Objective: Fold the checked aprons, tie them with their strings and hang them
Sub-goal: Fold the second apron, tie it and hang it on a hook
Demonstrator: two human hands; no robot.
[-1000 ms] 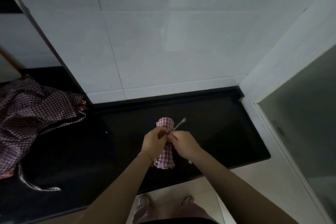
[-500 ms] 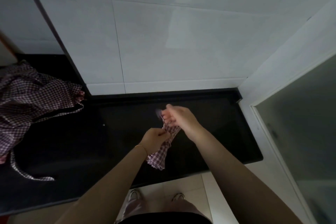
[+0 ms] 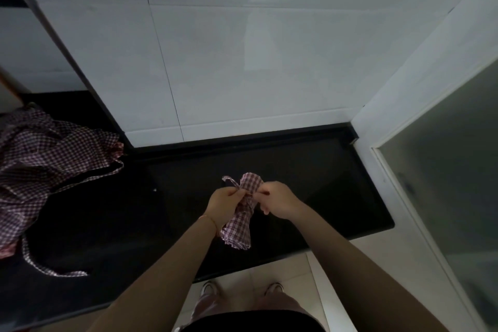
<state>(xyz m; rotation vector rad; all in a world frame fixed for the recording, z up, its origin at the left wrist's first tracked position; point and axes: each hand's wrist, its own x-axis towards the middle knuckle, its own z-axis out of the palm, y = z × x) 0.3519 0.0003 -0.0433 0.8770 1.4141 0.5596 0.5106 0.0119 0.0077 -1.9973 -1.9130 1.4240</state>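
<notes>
- The rolled apron [image 3: 238,219] sits between both hands, held over the black desk [image 3: 310,183] near its front edge.
- Left hand [image 3: 223,203]: its grip is curled tight round the middle of the roll, fingertips pinching fabric at the waist of the bundle.
- Right hand [image 3: 277,201]: its grip is closed too, thumb and fingers pinching the roll just opposite the left hand.
- A string [image 3: 230,180] loops out from the top of the roll, just above the left hand.
- The top of the roll bulges above the hands; the lower end hangs below them, pleated and loose.
- A second apron [image 3: 45,159] lies crumpled at the far left of the desk, well apart from the hands, one strap [image 3: 48,268] trailing toward the front edge.
- White tiled wall [image 3: 242,62] behind the desk; the person's shoes [image 3: 207,288] show on the pale floor below.
</notes>
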